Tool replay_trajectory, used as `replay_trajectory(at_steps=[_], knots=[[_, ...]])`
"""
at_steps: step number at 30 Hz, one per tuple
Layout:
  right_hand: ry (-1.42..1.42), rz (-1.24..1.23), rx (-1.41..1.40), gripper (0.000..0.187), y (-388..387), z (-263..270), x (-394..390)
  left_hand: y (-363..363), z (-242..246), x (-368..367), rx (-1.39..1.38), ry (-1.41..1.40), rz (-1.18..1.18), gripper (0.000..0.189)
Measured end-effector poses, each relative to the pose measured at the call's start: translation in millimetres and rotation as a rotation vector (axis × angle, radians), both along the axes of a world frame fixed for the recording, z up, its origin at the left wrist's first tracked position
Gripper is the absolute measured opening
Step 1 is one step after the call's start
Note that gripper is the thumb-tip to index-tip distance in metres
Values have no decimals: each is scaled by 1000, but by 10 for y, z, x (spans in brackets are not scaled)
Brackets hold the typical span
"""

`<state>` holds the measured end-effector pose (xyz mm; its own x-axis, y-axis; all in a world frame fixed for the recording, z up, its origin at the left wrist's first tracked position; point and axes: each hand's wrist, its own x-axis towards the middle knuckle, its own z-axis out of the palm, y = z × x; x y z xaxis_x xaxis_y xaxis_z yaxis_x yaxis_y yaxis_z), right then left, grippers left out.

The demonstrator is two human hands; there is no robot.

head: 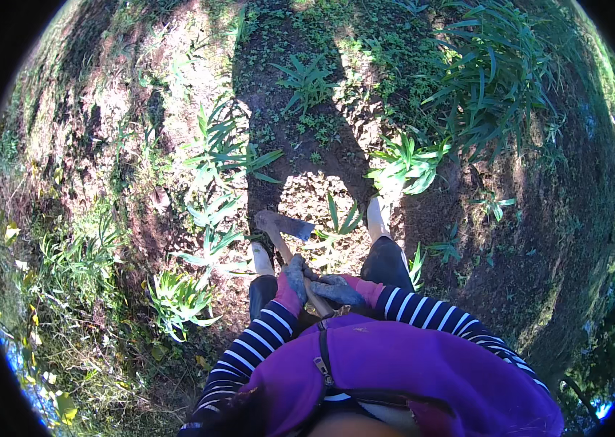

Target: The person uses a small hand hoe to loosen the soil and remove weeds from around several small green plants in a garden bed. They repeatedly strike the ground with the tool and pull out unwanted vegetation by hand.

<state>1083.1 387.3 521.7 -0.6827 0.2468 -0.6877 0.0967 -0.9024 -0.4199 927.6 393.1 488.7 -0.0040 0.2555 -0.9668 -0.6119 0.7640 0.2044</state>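
A hoe [285,225] with a metal blade and a wooden handle is held upright close to my body, its head in front of my feet and its blade turned to the right. Around the handle closes my left hand [294,276], in a grey and pink glove. My right hand [337,289], gloved alike, meets the handle from the right, just below the other hand; its fingertips are partly hidden. Beyond the blade, a small green leafy plant [343,218] grows from sunlit soil between my legs.
Leafy clumps [408,164] grow ahead of my right foot, with more plants [214,147] in a line on the left. A tall, dense clump [487,76] stands at the upper right. Weeds and dry stems [89,349] cover the lower left. My shadow falls ahead over soil and low weeds.
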Motion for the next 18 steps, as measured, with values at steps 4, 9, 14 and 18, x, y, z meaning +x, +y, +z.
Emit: replay_trajectory(at_steps=[4, 9, 14, 18], knots=[[-73, 191, 149, 41, 404, 205, 1023, 88, 45, 780, -36, 52, 44, 19], [-269, 107, -106, 38, 691, 338, 2124, 338, 207, 1473, -92, -86, 266, 17], [-321, 150, -127, 40, 1064, 232, 2357, 522, 455, 1709, -102, -55, 159, 16], [-193, -122, 39, 38, 1200, 167, 1811, 629, 472, 1683, 3, 71, 0, 15]])
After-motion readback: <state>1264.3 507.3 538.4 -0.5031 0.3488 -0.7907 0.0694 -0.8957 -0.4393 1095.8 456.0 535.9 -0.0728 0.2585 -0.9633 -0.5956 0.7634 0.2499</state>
